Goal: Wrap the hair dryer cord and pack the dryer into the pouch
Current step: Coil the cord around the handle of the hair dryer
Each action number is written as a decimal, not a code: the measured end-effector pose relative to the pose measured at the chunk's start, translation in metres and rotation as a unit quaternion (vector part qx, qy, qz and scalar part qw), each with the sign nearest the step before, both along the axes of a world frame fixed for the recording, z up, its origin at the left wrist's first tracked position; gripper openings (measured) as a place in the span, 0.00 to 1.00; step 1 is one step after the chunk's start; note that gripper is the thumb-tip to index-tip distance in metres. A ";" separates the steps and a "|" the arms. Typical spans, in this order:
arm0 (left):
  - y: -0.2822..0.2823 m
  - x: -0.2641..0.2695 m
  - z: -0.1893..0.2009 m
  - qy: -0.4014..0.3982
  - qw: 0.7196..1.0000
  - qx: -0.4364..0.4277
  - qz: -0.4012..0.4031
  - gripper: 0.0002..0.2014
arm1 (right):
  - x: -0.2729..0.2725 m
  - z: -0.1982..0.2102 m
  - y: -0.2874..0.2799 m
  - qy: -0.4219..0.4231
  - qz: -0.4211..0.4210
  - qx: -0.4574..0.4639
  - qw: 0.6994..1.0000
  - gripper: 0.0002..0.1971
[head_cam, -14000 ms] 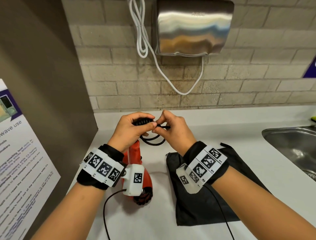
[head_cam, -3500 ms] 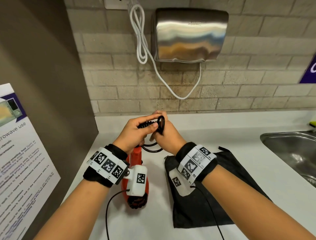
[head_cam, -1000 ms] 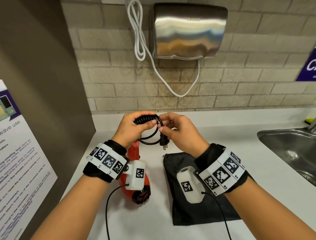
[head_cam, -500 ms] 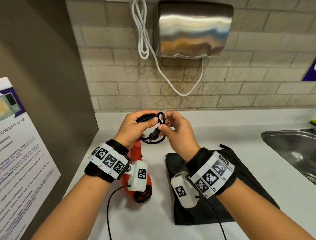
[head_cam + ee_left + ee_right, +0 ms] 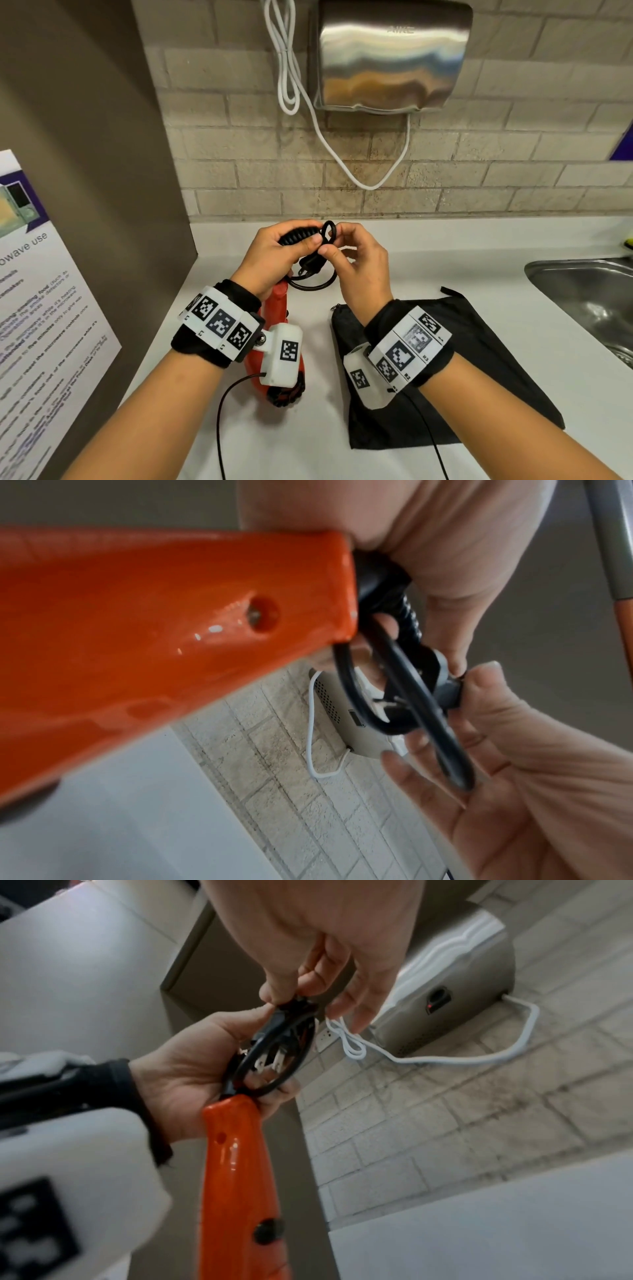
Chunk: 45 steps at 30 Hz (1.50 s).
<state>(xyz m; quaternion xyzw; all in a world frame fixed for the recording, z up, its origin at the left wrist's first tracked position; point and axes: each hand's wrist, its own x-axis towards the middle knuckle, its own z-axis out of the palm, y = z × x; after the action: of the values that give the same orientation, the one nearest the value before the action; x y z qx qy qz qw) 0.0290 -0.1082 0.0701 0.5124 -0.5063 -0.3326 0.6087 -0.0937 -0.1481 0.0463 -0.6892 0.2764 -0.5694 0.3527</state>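
Left hand [image 5: 274,257]: fingers and thumb curled round the coiled black cord [image 5: 298,236] bundled at the end of the orange hair dryer [image 5: 279,308] handle; thumb presses on top of the coils. Right hand [image 5: 359,263]: thumb and forefinger pinch the black plug [image 5: 310,265], its metal prongs pointing down toward a loose loop of cord below; the other fingers are spread and relaxed (clear in the left wrist view, palm open behind the cord). The two hands meet almost fingertip to fingertip over the plug.

Both hands are raised above the counter [image 5: 445,274], backs toward the head camera, forearms coming in from the bottom corners. Each wrist carries a black band with white tagged blocks and a small white camera box. The dryer hangs from the left hand with its handle up and its dark nozzle end low, just above or on the counter (cannot tell which).

The black pouch [image 5: 479,359] lies flat on the white counter under the right forearm, just right of the dryer and apart from it.

Round about: a steel sink [image 5: 589,294] set into the counter at right; a brick-tiled wall behind; a steel hand dryer [image 5: 390,58] mounted on it with a white cable [image 5: 291,78] looped beside; a brown panel at left bearing a printed poster [image 5: 37,315].
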 end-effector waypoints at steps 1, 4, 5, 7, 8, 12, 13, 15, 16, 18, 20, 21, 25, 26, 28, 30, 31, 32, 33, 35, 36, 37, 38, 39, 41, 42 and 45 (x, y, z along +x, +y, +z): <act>0.000 -0.001 0.000 0.000 1.000 0.001 0.002 0.11 | 0.002 -0.002 0.000 -0.022 0.003 0.017 1.000 0.15; -0.001 -0.003 0.000 -0.009 1.000 0.007 0.005 0.10 | 0.006 -0.005 0.000 -0.047 -0.002 0.035 0.998 0.15; -0.001 -0.003 0.000 -0.011 1.000 0.010 0.003 0.09 | 0.007 -0.008 0.000 -0.045 0.002 0.034 0.998 0.14; 0.000 -0.002 0.000 -0.012 1.000 0.015 -0.001 0.09 | 0.008 -0.010 0.000 -0.039 0.018 0.038 0.998 0.15; 0.000 -0.001 0.000 -0.010 1.000 0.017 -0.002 0.09 | 0.009 -0.012 -0.001 -0.030 0.020 0.031 0.999 0.15; 0.001 0.002 0.002 -0.003 1.000 0.020 -0.010 0.08 | 0.009 -0.009 -0.004 0.037 -0.005 -0.056 0.998 0.09; 0.001 0.002 0.001 0.000 0.999 0.028 -0.015 0.07 | 0.009 -0.010 -0.004 0.044 -0.001 -0.074 0.996 0.08; 0.002 0.003 0.002 0.012 0.998 0.048 -0.031 0.08 | 0.009 -0.009 -0.004 0.054 0.007 -0.098 0.994 0.08; 0.002 0.004 0.002 0.024 0.997 0.057 -0.040 0.10 | 0.009 -0.009 -0.004 0.060 0.010 -0.106 0.992 0.07; 0.003 0.006 0.003 0.036 0.995 0.068 -0.058 0.12 | 0.007 -0.009 -0.004 0.083 0.008 -0.127 0.988 0.08; 0.004 0.007 0.004 0.028 0.994 0.073 -0.070 0.10 | 0.004 -0.007 -0.005 0.107 0.002 -0.141 0.984 0.09; 0.004 0.006 0.004 0.026 0.994 0.072 -0.077 0.08 | 0.003 -0.007 -0.005 0.116 0.001 -0.143 0.983 0.09; 0.003 0.003 0.006 0.001 0.996 0.063 -0.069 0.16 | 0.001 -0.005 -0.007 0.144 0.005 -0.167 0.975 0.10; 0.003 0.002 0.007 -0.008 0.996 0.060 -0.058 0.14 | 0.001 -0.005 -0.008 0.145 0.010 -0.170 0.975 0.10; 0.002 0.002 0.006 -0.027 0.997 0.055 -0.042 0.11 | 0.001 -0.002 -0.010 0.140 0.021 -0.158 0.977 0.13; 0.002 0.000 0.006 -0.040 0.998 0.044 -0.037 0.11 | 0.001 -0.003 -0.011 0.129 0.035 -0.128 0.983 0.18; 0.002 -0.001 0.005 -0.039 0.998 0.038 -0.034 0.12 | 0.002 -0.005 -0.011 0.115 0.052 -0.114 0.985 0.16; 0.002 -0.002 0.006 -0.036 0.998 0.032 -0.029 0.14 | 0.003 -0.007 -0.010 0.099 0.070 -0.103 0.987 0.16; 0.002 -0.003 0.007 -0.030 0.999 0.027 -0.025 0.15 | 0.005 -0.010 -0.009 0.081 0.079 -0.091 0.989 0.20; 0.003 -0.003 0.009 -0.017 0.999 0.020 -0.021 0.16 | 0.007 -0.012 -0.008 0.056 0.065 -0.058 0.995 0.26; 0.004 -0.004 0.009 -0.012 1.000 0.016 -0.023 0.17 | 0.007 -0.011 -0.008 0.048 0.059 -0.038 0.996 0.26; 0.005 -0.004 0.010 -0.010 1.000 0.012 -0.024 0.17 | 0.006 -0.009 -0.008 0.045 0.066 -0.019 0.997 0.25; 0.007 -0.004 0.010 -0.008 1.000 0.009 -0.025 0.18 | 0.004 -0.008 -0.007 0.049 0.092 -0.002 0.995 0.25; 0.008 -0.004 0.011 -0.007 1.000 0.006 -0.025 0.18 | 0.003 -0.007 -0.008 0.066 0.119 0.010 0.991 0.23; 0.012 -0.004 0.012 -0.006 1.000 0.003 -0.029 0.18 | 0.000 -0.006 -0.009 0.112 0.152 0.011 0.982 0.19; 0.013 -0.003 0.012 -0.007 0.999 0.004 -0.031 0.17 | -0.001 -0.005 -0.010 0.125 0.166 0.007 0.978 0.17; 0.015 0.002 0.009 -0.016 0.999 0.016 -0.022 0.15 | -0.006 0.000 -0.008 0.170 0.176 -0.027 0.969 0.11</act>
<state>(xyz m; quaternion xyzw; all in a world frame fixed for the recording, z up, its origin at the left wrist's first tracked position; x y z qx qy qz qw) 0.0310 -0.0937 0.0792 0.5163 -0.5217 -0.3457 0.5846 -0.0997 -0.1566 0.0464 -0.8231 0.1915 -0.3799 0.3762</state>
